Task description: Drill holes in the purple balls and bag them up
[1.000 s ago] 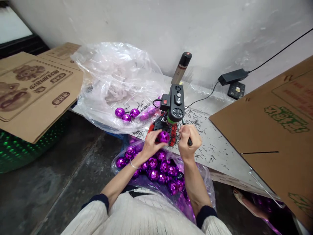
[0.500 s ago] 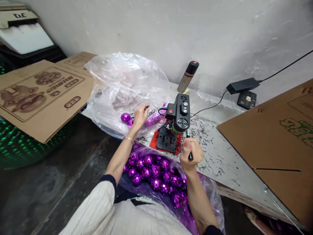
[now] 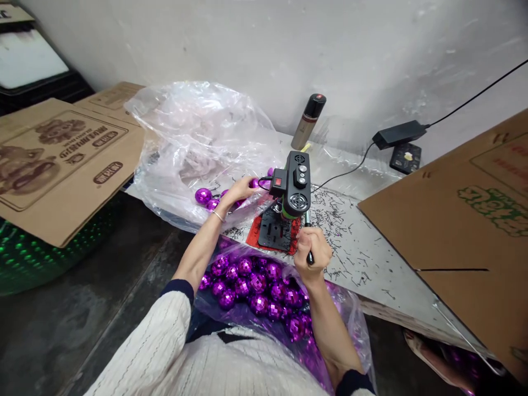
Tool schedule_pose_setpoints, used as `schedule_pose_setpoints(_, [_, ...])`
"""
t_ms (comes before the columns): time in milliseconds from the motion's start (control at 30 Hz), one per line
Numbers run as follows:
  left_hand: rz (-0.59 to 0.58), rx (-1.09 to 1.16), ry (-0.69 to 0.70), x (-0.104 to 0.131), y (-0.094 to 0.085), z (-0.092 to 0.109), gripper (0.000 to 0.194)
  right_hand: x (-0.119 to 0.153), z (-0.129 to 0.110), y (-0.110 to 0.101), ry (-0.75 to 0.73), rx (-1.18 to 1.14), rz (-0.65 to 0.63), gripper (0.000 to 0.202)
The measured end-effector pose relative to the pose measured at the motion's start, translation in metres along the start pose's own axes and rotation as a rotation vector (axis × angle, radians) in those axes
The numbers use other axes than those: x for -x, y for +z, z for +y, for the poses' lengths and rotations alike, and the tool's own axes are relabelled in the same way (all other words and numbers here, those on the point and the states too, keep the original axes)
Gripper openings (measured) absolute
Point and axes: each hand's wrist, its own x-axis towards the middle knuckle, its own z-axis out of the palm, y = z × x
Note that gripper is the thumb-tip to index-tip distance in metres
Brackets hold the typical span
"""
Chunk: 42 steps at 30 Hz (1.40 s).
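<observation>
My left hand [image 3: 241, 190] reaches over the clear plastic bag [image 3: 193, 143], its fingers closed on a shiny purple ball [image 3: 253, 183]. Other purple balls [image 3: 203, 196] lie on the bag beside that wrist. My right hand [image 3: 314, 248] is wrapped round the black-tipped lever handle [image 3: 310, 257] of a small black machine [image 3: 297, 181]. The machine's slotted black base plate [image 3: 274, 233] rests on a red mat [image 3: 254, 235], and its head hides part of the plate. Between my forearms, faceted purple balls [image 3: 258, 282] fill a plastic bag at my lap.
Small black bits litter the white table [image 3: 350, 242]. Behind the machine stand a spray can [image 3: 308, 122] and a black power adapter [image 3: 399, 135] with its cable. Cardboard boxes flank both sides, left [image 3: 70, 159] and right [image 3: 466, 220]. Green shiny balls [image 3: 53, 253] sit below the left box.
My left hand has moved from above the bag onto a purple ball close to the machine. My right hand stays on the lever. The whole view has shifted slightly.
</observation>
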Motion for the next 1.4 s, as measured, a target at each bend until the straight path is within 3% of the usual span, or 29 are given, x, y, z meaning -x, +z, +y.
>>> schedule_pose_setpoints(133, [0.217,0.285,-0.073,0.026,-0.027,0.009,0.056,-0.001,0.0,0.0,-0.015,0.011,-0.008,0.026])
schedule_pose_setpoints(233, [0.173,0.523,-0.144,0.066,-0.032,0.021,0.062,-0.001,0.0,0.001,-0.014,0.004,0.003,0.025])
schedule_pose_setpoints(367, [-0.007,0.738,-0.171,0.125,-0.004,0.035,0.066,-0.001,0.0,0.001,-0.015,0.007,0.007,0.025])
schedule_pose_setpoints(500, [-0.081,0.74,-0.178,0.154,0.034,0.037,0.057,-0.004,0.001,-0.002,-0.024,0.008,-0.016,0.024])
schedule_pose_setpoints(700, [0.07,0.329,-0.106,0.152,0.077,0.029,0.07,-0.011,0.0,-0.006,-0.038,0.053,-0.037,0.025])
schedule_pose_setpoints(867, [0.124,0.092,0.016,0.141,0.091,0.026,0.066,-0.011,0.0,-0.006,-0.03,0.027,-0.041,0.024])
schedule_pose_setpoints(1100, [0.149,-0.051,0.196,0.13,0.104,0.022,0.063,-0.009,0.0,-0.006,-0.02,0.02,-0.044,0.023])
schedule_pose_setpoints(1400, [0.211,-0.02,0.24,0.128,0.119,0.017,0.066,-0.005,-0.001,-0.005,-0.017,0.012,-0.034,0.022])
